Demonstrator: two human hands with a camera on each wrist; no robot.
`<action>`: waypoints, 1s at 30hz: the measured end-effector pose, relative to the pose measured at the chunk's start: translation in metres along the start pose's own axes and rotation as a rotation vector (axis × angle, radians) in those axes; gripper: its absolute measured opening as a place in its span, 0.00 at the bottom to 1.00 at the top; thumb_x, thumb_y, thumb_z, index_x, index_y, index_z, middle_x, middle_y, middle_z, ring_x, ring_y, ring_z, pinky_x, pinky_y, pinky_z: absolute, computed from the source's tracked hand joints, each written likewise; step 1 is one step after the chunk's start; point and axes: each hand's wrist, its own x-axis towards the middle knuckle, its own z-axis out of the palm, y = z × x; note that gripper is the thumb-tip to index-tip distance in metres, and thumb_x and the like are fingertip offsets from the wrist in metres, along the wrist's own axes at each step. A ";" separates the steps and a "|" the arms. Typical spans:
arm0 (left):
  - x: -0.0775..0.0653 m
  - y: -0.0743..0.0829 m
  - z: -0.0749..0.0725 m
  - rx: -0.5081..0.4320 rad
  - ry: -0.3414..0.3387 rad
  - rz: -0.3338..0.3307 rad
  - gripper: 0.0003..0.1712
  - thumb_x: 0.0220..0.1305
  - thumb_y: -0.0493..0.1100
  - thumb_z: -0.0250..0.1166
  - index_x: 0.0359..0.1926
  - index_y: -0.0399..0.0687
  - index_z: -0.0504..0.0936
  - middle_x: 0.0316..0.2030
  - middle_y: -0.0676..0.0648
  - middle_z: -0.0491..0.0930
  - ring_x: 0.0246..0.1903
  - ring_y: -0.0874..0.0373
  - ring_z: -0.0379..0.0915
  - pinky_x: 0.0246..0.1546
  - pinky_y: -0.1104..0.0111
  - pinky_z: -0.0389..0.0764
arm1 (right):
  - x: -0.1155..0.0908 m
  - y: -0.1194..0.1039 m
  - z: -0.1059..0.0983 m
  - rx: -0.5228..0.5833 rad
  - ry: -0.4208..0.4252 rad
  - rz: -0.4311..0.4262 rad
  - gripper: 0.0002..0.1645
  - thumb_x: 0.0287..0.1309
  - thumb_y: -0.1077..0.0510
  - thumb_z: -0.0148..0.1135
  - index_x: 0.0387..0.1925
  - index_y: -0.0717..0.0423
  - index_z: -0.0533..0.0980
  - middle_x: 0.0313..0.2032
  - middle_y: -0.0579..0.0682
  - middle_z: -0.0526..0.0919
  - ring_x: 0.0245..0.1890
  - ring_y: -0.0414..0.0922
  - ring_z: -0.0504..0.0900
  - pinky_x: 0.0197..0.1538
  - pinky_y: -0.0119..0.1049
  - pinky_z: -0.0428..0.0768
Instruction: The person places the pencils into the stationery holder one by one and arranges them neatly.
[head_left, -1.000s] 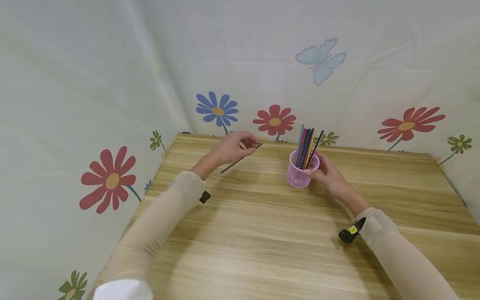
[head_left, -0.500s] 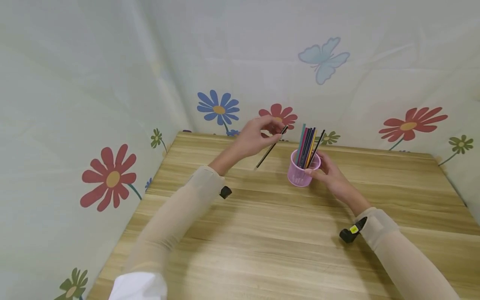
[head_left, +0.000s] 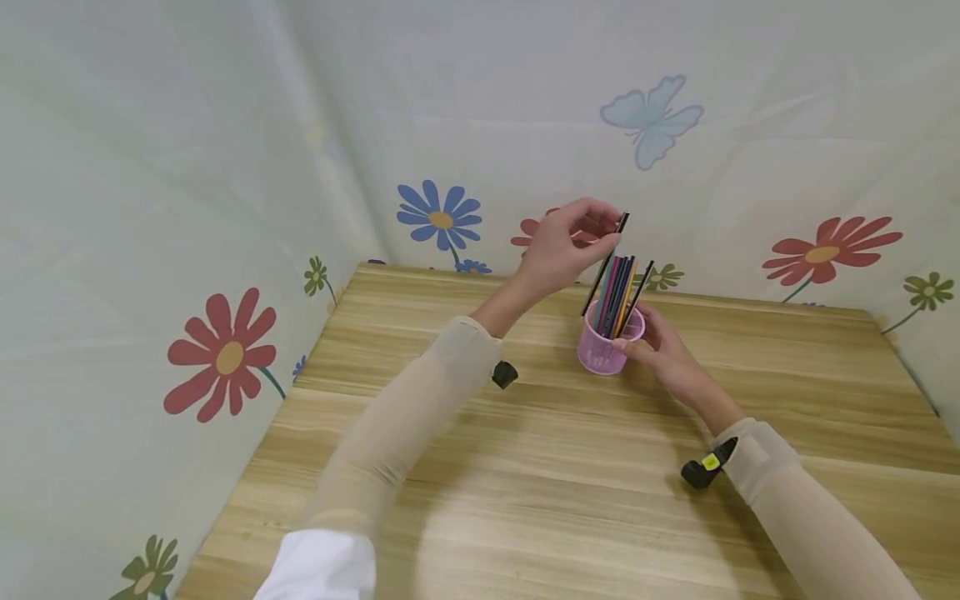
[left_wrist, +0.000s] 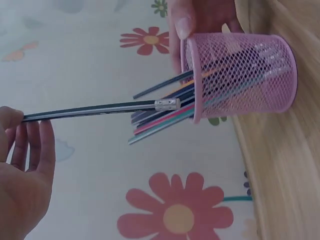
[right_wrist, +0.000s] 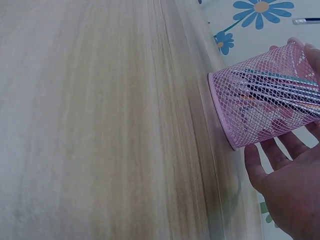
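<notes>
My left hand (head_left: 561, 252) pinches a dark, light-striped pencil (left_wrist: 100, 109) near one end. Its metal-banded end points down and overlaps the cup's rim area in the left wrist view. The pink mesh pencil cup (head_left: 600, 358) stands upright on the table, holding several pencils (head_left: 619, 287) in dark, teal, pink and yellow colours. Around the cup's right side, my right hand (head_left: 670, 357) grips it, thumb at the rim; in the right wrist view the fingers (right_wrist: 254, 162) lie along the mesh.
A wood-grain table (head_left: 570, 492) spreads below both arms. Behind it hangs a pale curtain (head_left: 510, 100) printed with flowers and a butterfly, close to the table's back edge. Each wrist carries a small black camera (head_left: 505, 374).
My left hand has moved right and up with the pencil, from the left of the cup to above its rim, and the pencil is now steeper. The right hand and cup stay put.
</notes>
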 end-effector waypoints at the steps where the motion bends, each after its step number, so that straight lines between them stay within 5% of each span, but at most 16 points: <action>1: 0.001 -0.001 0.003 0.003 0.012 0.000 0.14 0.71 0.36 0.71 0.56 0.42 0.83 0.45 0.48 0.85 0.45 0.60 0.83 0.53 0.70 0.83 | 0.000 0.001 0.000 -0.001 0.001 0.002 0.44 0.73 0.62 0.65 0.82 0.56 0.55 0.76 0.64 0.65 0.77 0.63 0.60 0.78 0.65 0.54; 15: 0.007 -0.040 0.042 0.018 0.138 -0.044 0.13 0.73 0.37 0.70 0.55 0.44 0.82 0.45 0.48 0.83 0.44 0.61 0.82 0.46 0.73 0.85 | 0.000 0.001 0.000 0.017 -0.001 -0.004 0.44 0.73 0.62 0.64 0.82 0.55 0.55 0.76 0.64 0.65 0.77 0.62 0.60 0.76 0.64 0.56; 30: -0.002 -0.061 0.064 0.103 0.140 -0.150 0.12 0.71 0.39 0.72 0.54 0.46 0.85 0.41 0.51 0.86 0.39 0.63 0.83 0.42 0.77 0.82 | 0.001 0.002 0.000 0.011 -0.003 -0.009 0.44 0.73 0.62 0.65 0.82 0.56 0.55 0.76 0.64 0.64 0.78 0.63 0.58 0.77 0.67 0.52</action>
